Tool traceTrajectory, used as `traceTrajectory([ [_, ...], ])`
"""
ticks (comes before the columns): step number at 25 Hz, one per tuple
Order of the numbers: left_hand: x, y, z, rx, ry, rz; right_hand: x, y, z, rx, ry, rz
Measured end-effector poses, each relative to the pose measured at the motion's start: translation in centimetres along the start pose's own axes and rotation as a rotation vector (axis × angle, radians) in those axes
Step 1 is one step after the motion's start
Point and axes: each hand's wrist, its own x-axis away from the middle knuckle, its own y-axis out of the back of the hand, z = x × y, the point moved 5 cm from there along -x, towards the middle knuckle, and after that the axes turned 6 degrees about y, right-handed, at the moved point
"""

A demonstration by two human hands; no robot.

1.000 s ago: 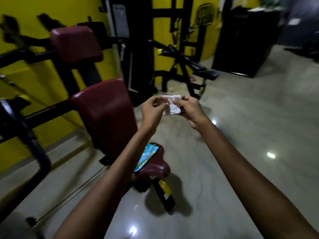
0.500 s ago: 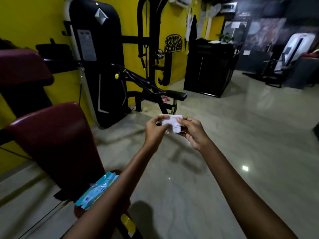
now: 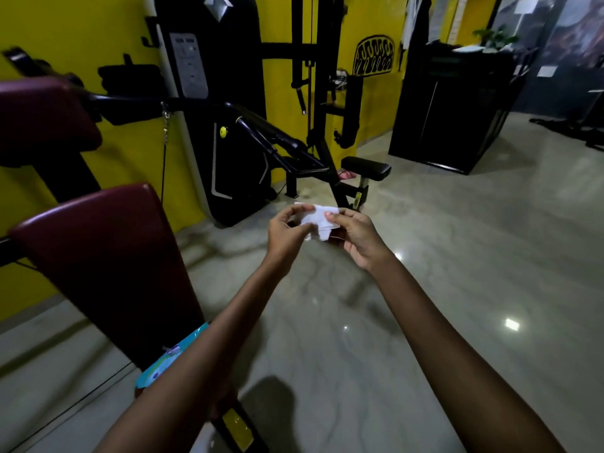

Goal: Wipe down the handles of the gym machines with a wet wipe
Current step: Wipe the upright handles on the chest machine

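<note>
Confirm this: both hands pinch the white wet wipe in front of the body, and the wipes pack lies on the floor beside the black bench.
Not quite. The head view shows the left hand and right hand pinching the wet wipe, but the wipes pack lies on the maroon seat, under the left forearm.

A: What was hidden?
B: Left forearm covered most of the wipes pack (image 3: 170, 361) & the seat under it. Maroon pad (image 3: 39, 119) cut off at left edge.
A: Wet wipe (image 3: 318, 220)?
B: Partly behind fingers; folds too blurry to tell.
</note>
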Motion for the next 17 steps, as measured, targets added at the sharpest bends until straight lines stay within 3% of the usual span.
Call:
traceTrajectory([
  [17,-24.1,2.8,3.9,-0.109,-0.051,-0.3,-25.9,-4.6,-1.5,0.04,-0.03,0.211],
])
